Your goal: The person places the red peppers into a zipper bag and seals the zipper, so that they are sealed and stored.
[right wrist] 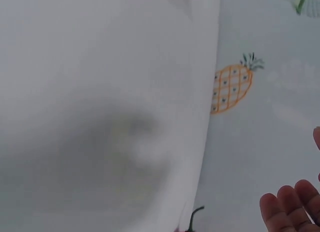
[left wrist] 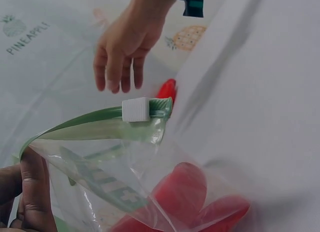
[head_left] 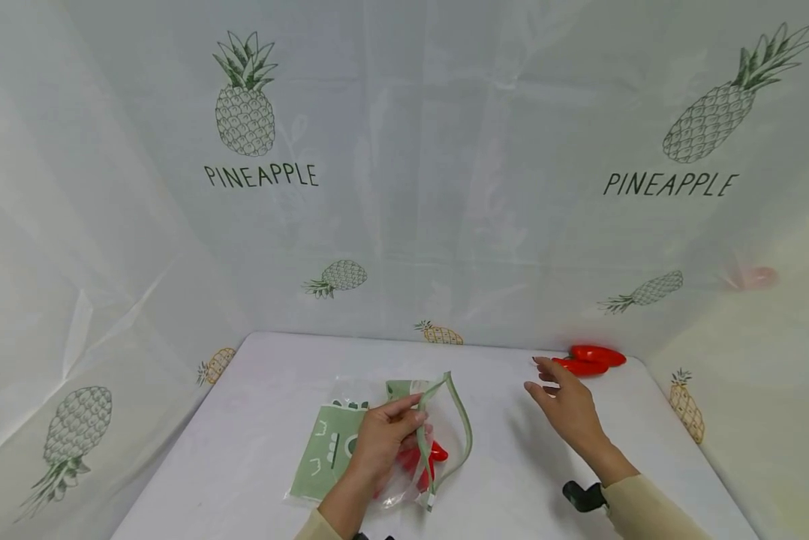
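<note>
My left hand [head_left: 383, 435] pinches the bag [head_left: 470, 430]

Lower left, green printed plastic [head_left: 312, 466] lies partly behind it; lower centre, the bag has red peppers [head_left: 438, 452] inside. Right of centre, my right hand [head_left: 569, 409], fingers loosely extended, partly hides two loose peppers [head_left: 600, 355] before the pineapple curtain [head_left: 438, 187].

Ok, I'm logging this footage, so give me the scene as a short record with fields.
left hand: pinches the rim of the clear bag
bag mouth: green-edged, open
bag contents: red peppers, exact count unclear
slider: white slider at one end of the rim
right hand: holds nothing, near the loose peppers
loose peppers: two visible, red, toward the far right corner of the white table
</note>
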A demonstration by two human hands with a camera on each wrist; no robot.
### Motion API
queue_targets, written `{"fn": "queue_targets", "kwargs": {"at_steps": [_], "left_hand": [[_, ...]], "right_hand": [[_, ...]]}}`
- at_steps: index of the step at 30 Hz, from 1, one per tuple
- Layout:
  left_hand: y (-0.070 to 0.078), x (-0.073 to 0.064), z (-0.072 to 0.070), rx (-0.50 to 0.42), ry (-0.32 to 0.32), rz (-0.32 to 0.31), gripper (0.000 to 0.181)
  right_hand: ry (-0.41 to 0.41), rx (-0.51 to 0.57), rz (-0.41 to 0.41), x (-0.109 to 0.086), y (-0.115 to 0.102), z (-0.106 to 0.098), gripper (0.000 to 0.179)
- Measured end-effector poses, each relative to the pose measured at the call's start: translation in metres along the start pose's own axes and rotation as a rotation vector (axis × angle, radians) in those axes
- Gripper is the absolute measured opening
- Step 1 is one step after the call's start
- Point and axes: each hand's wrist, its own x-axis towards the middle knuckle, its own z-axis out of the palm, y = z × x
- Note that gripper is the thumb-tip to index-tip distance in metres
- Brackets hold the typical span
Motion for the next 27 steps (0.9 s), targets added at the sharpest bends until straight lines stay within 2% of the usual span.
{"fn": "queue_targets", "kwargs": {"at_steps": [6,15,21,27], "left_hand": [[-0.002,-0.001,-0.001,0.003,0.005,-0.014,0.044],[-0.004,0.000,0.000,-0.013,0.005,-0.021,0.042],[-0.006,0.001,0.001,-0.026,0.001,-0.025,0.042],[-0.007,0.002,0.000,-0.022,0.009,-0.022,0.043]], "right_hand": [[-0.008,-0.029,-0.017,0.007,0.022,-0.010,0.053],[-0.102,-0.150,0.023,0.017,0.054,-0.029,0.067],[-0.148,-0.207,0.035,0.029,0.084,-0.035,0.068],[-0.192,-0.219,0.041,0.041,0.105,-0.036,0.068]]}}
